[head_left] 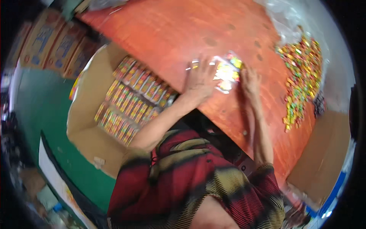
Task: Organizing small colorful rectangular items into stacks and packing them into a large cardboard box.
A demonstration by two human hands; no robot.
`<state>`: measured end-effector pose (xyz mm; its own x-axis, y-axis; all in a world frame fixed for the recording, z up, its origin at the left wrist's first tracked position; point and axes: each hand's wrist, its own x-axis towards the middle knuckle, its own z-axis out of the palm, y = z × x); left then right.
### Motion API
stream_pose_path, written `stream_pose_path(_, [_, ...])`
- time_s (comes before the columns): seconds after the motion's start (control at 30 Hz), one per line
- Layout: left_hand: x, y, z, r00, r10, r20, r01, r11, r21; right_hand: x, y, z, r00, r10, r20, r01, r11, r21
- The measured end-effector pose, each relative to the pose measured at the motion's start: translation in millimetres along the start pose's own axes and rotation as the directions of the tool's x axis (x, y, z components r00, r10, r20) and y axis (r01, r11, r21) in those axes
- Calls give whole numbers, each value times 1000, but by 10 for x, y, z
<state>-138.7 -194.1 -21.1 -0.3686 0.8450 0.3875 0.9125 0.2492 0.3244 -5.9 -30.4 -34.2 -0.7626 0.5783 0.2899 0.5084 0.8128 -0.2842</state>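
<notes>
On the orange table [152, 30], upper centre, a shiny plastic packet [227, 74] lies between the left hand [202, 79], fingers spread, and the right hand [251, 81], whose grip I cannot tell; light, even pressure should keep it flat.

The person wore a loose garment [164, 191] in deep red, broken by soft-edged bands of black and muted olive-yellow. The cloth fell in broad folds, and fine, dense lines ran across its lower right part, dark against red and yellow. The left sleeve [135, 159] showed olive and black; the right sleeve [268, 175], finely striped, ended around the elbow. The forearms [166, 121] and hands [202, 76] were bare, as was a leg [213, 215] partly visible below the cloth.
</notes>
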Motion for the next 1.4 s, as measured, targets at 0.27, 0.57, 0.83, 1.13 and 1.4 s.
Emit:
stream_pose_path(0.27, [-91,220,-36,999,5,46,-2,997,-74,225,-59,-223,999,-44,-14,44,999,-13])
stream_pose_path(0.57, [-113,277,-13,979,-19,-205,-35,965,-258,392,262,-424,863,246,441,-458,748,480])
stream_pose_path(0.83, [-373,342,-141,942,-284,-177,250,949,-194,111,4,-695,766,288,575,-618,579,532])
stream_pose_path(1.13, [-248,421,-23,964,-252,-85,243,965,-102,-82,-298,-489,982,-38,187,16,993,120])
stream_pose_path(1.4, [-68,526,-66,968,-250,5,248,960,-131,-278,-365,-496,823,245,512,-490,762,424])
